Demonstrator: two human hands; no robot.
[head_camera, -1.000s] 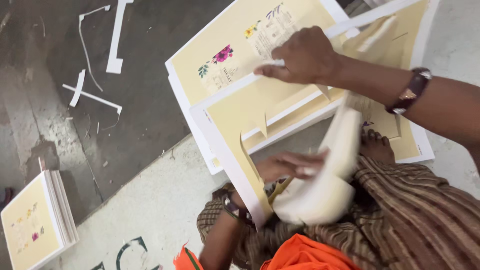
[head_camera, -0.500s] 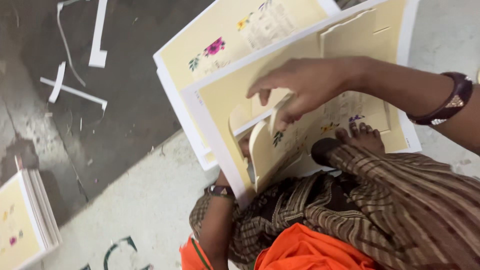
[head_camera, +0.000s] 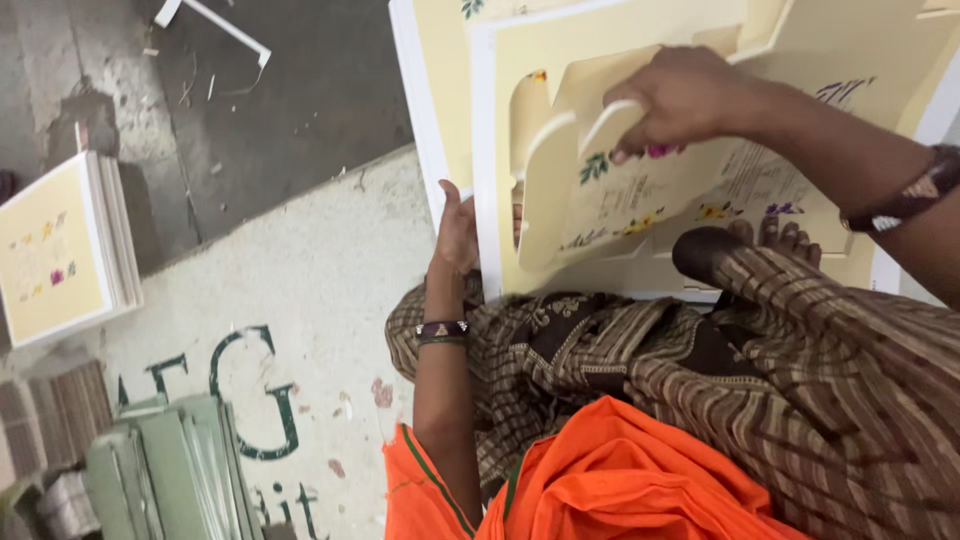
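right hand (head_camera: 680, 100) now peeling card piece (head_camera: 610, 190)

A stack of yellow cards (head_camera: 60, 250) with small flowers lies at nine o'clock. White paper strips (head_camera: 215, 22) lie on the dark floor (head_camera: 300, 100) at eleven o'clock. Green folders (head_camera: 175, 465) sit at seven o'clock, beside green painted letters (head_camera: 250, 395).

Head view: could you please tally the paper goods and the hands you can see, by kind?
Cream die-cut floral sheets in front of the person: at least 2, edges overlapping
Stack of cream floral cards at left: 1
Green stack, lower left: 1
White offcut strip on the dark floor: 1
Hands: 2, left hand and right hand, both on the sheets
Total: 7
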